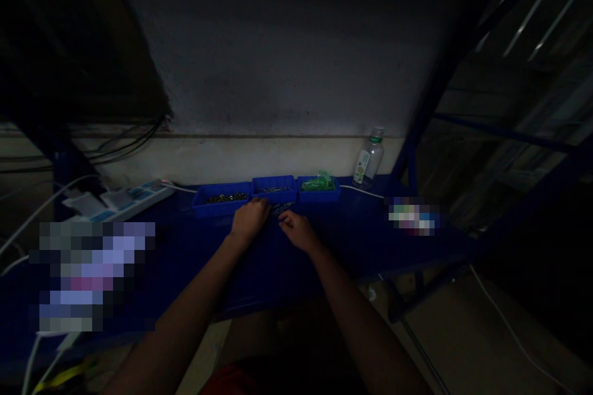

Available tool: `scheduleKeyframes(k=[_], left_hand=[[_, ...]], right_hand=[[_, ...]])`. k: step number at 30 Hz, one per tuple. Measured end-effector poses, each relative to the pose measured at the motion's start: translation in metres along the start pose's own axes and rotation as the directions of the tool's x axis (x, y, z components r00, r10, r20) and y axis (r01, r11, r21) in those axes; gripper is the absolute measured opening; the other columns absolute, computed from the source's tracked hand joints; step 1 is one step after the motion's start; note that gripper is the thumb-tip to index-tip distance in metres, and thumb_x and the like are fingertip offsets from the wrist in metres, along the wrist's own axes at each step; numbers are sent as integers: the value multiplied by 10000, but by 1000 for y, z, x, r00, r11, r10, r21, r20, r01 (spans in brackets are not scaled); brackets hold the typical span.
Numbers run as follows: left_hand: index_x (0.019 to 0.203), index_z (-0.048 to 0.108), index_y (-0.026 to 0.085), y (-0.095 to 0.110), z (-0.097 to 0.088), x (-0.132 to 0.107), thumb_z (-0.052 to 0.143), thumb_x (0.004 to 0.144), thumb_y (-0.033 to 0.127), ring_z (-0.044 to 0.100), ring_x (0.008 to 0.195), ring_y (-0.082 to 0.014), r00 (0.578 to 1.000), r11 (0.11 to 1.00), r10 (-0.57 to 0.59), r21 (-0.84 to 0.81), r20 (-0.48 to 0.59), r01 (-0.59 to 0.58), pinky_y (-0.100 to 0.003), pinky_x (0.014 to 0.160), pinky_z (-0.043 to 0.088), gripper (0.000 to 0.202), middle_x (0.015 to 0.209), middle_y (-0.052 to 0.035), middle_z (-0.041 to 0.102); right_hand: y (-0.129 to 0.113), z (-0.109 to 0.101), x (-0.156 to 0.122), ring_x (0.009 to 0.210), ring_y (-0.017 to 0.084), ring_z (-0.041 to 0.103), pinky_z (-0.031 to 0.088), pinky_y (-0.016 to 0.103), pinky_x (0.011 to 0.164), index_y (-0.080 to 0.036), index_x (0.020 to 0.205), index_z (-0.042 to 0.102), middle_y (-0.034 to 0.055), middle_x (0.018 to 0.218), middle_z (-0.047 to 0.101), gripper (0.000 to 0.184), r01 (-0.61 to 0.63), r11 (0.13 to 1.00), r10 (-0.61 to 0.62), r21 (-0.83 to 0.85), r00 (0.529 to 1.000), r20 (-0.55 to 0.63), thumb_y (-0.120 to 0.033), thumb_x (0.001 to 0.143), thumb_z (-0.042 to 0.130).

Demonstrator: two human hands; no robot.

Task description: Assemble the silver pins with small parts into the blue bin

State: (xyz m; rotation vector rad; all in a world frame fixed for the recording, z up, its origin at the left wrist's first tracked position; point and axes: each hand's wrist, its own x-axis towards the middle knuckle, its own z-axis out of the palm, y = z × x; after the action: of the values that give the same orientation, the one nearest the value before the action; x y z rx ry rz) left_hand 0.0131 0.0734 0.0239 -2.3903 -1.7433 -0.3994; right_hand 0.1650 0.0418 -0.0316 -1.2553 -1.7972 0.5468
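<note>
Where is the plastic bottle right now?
In the head view, the plastic bottle stands upright at the back right of the blue table, just right of the green-filled tray.

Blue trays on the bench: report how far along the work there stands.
Done: three blue trays stand in a row, loaded with small parts. In hand: left hand and right hand rest just before the middle tray, around a small dark item; too dim to identify. Left: cannot tell.

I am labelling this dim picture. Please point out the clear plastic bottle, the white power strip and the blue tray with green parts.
Clear plastic bottle (368, 163): head view, on its label.
White power strip (134, 195): head view, on its top face.
Blue tray with green parts (319, 195): head view, on its front wall.
</note>
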Motion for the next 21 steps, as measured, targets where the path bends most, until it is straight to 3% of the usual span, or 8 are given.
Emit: scheduleKeyframes(k=[5, 14, 21], left_hand=[[931, 595, 191, 2, 10, -22, 367, 844, 376, 574, 792, -175, 994, 995, 56, -86, 92, -48, -256, 683, 411, 307, 941, -81, 567], [836, 599, 183, -18, 16, -40, 393, 824, 263, 543, 750, -154, 993, 952, 116, -284, -26, -118, -240, 685, 385, 222, 808, -53, 570], [776, 578, 180, -17, 18, -45, 448, 763, 221, 525, 709, -150, 990, 907, 132, -396, -55, -143, -244, 658, 377, 137, 756, -29, 570]], right_hand=[[-1, -1, -1, 666, 106, 561, 415, 210, 627, -220, 904, 552, -15, 739, 607, 142, 3, 1000, -3, -8, 1000, 6, -210, 779, 486], [-3, -2, -3, 643, 105, 560, 407, 206, 601, -208, 889, 564, -9, 735, 613, 135, -7, 1000, 7, 9, 1000, 18, -212, 774, 492], [-5, -3, -5, 674, 106, 548, 405, 212, 640, -206, 925, 564, -9, 753, 606, 159, 6, 999, -6, -54, 1000, 18, -213, 785, 490]])
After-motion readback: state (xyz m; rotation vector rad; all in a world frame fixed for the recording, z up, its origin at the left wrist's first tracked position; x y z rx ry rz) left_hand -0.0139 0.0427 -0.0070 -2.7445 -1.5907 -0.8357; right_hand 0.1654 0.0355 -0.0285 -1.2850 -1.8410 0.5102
